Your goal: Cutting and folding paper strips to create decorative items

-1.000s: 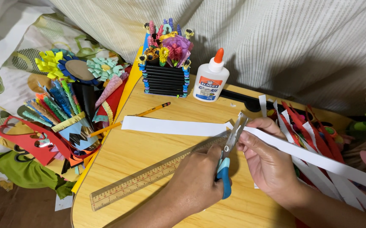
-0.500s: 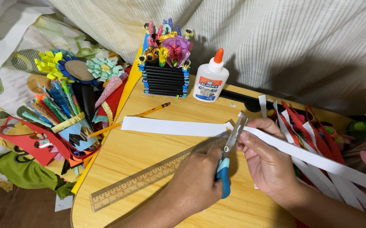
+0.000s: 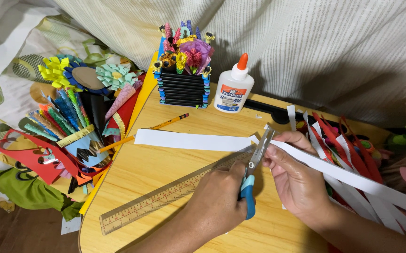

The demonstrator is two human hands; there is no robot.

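The left hand (image 3: 217, 201) is clenched around the blue handles of a pair of scissors (image 3: 255, 168), whose blades point up and away and meet the upper edge of a long white paper strip (image 3: 193, 140). The right hand (image 3: 296, 180) pinches that strip just beside the blades, apparently to keep the paper taut and steady where it is cut. To the left of the blades the strip lies flat on the wooden table (image 3: 165, 168); to the right it runs under the right hand and out past the table's edge. A wooden ruler (image 3: 165, 199) lies diagonally below the strip, touching it near the scissors. A yellow pencil (image 3: 142, 133) rests just above the strip. Further back stand a white glue bottle (image 3: 233, 86) with an orange cap and a black holder (image 3: 183, 86) of paper flowers. A loose heap of red and white cut strips (image 3: 348, 154) lies behind the right hand
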